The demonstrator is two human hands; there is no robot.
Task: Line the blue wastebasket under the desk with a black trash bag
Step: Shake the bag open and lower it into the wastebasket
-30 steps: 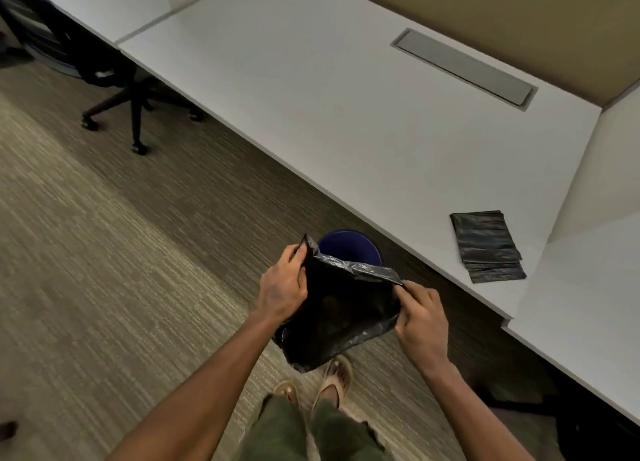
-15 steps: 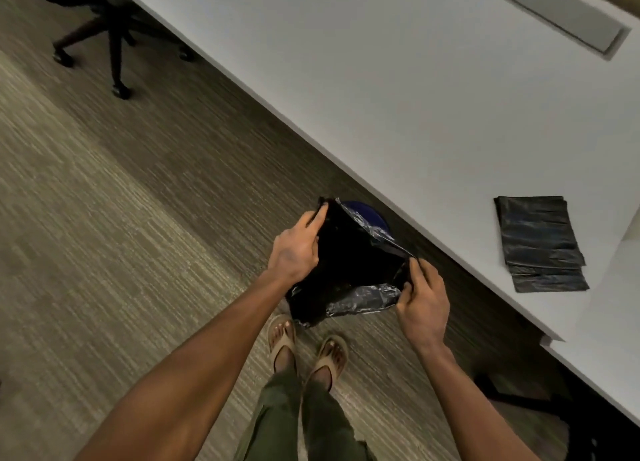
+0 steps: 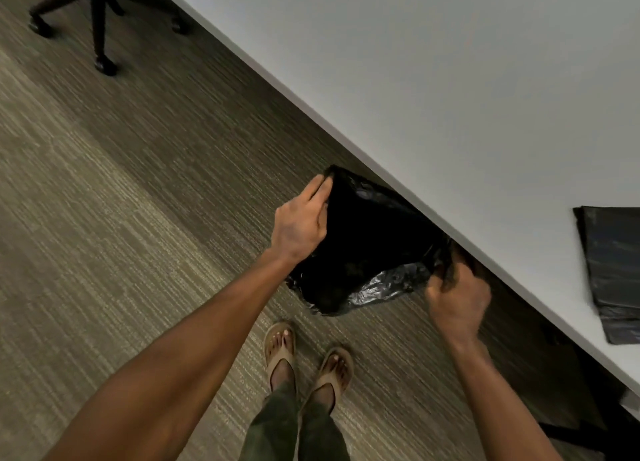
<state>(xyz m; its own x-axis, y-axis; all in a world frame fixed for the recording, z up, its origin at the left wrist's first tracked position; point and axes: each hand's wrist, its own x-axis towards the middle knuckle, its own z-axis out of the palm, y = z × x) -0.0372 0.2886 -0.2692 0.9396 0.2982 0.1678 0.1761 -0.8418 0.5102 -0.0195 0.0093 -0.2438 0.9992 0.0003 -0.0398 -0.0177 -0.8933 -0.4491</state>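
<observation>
A black trash bag (image 3: pixel 363 245) hangs open-mouthed just in front of the white desk's (image 3: pixel 433 89) front edge, low over the carpet. My left hand (image 3: pixel 299 226) grips the bag's left rim with fingers curled over it. My right hand (image 3: pixel 457 296) pinches the right rim close under the desk edge. The blue wastebasket is hidden behind the bag.
A stack of folded black bags (image 3: pixel 613 270) lies on the desk at the far right. An office chair base (image 3: pixel 100 20) with castors stands at the top left. My sandalled feet (image 3: pixel 308 360) stand on the carpet just below the bag.
Both hands have carried the bag down and toward the desk edge, spreading its mouth wider. The blue wastebasket, partly visible before, is now covered by the bag.
</observation>
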